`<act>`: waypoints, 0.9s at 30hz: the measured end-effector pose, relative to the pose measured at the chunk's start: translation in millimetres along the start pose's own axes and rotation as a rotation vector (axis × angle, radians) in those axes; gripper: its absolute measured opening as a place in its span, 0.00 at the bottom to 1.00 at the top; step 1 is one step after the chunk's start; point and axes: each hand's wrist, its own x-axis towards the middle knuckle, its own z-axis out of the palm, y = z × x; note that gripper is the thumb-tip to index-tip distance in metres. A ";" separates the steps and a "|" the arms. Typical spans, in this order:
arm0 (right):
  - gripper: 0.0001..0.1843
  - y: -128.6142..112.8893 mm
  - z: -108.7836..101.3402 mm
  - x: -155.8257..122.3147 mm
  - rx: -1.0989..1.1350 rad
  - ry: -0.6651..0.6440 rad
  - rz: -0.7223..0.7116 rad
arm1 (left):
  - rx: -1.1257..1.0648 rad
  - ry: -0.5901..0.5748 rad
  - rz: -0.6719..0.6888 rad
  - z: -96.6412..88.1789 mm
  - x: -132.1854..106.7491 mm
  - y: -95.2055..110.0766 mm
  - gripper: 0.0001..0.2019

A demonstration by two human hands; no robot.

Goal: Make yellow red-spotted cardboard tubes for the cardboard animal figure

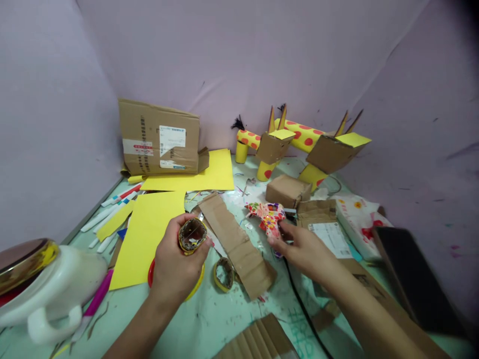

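Observation:
My left hand [177, 259] is closed around a short cardboard tube [192, 236] with a yellow outside, its hollow end tipped up toward me. My right hand [299, 244] has thumb and fingers on the handle of a flower-patterned glue gun [267, 215], whose black cord [299, 294] runs down to the front edge. Between the hands lies a second short yellow-edged cardboard ring [223, 274]. Beside it is a long cardboard strip [237, 242]. Red and yellow round rims [198, 284] show partly from under my left hand.
Yellow sheets [151, 229] and markers [112, 209] lie left, near a white mug [71, 279]. A cardboard box [159, 137] stands behind. Spotted cardboard giraffes [275, 144] stand at the back right. A phone [415, 279] leans at right; corrugated cardboard [258, 341] lies in front.

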 end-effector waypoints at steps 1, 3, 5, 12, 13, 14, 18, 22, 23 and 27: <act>0.08 -4.2 -2.9 -6.2 -0.252 0.046 0.003 | 0.005 0.005 0.013 -0.1 -0.6 0.2 0.16; 0.11 -12.0 -5.3 -20.0 -0.631 0.068 -0.009 | 0.014 0.008 0.031 -0.2 -1.6 0.2 0.15; 0.12 -18.1 -1.2 -32.7 -0.677 -0.018 -0.129 | 0.017 0.012 0.042 -0.3 -2.1 -0.3 0.15; 0.32 -32.6 47.1 -44.7 -0.361 -0.317 -0.435 | 0.004 0.017 0.047 -0.3 -2.5 -0.5 0.16; 0.32 -33.1 53.1 -42.7 -0.369 -0.329 -0.446 | -0.001 0.015 0.043 -0.4 -2.6 -0.3 0.16; 0.32 -32.9 58.1 -40.6 -0.376 -0.330 -0.466 | -0.005 0.012 0.037 -0.4 -2.8 -0.2 0.16; 0.27 -26.2 66.8 -35.7 -0.310 -0.285 -0.569 | -0.027 0.000 0.033 -0.4 -4.0 0.2 0.16; 0.23 -18.7 60.6 -38.6 -0.067 -0.188 -0.496 | -0.056 -0.007 -0.004 -0.3 -3.0 1.9 0.16; 0.21 -18.0 57.7 -39.6 -0.021 -0.180 -0.463 | -0.064 -0.015 -0.025 0.0 -2.5 2.3 0.16; 0.17 -17.2 46.2 -41.7 0.065 -0.150 -0.410 | -0.098 -0.082 -0.095 4.7 -2.4 1.3 0.17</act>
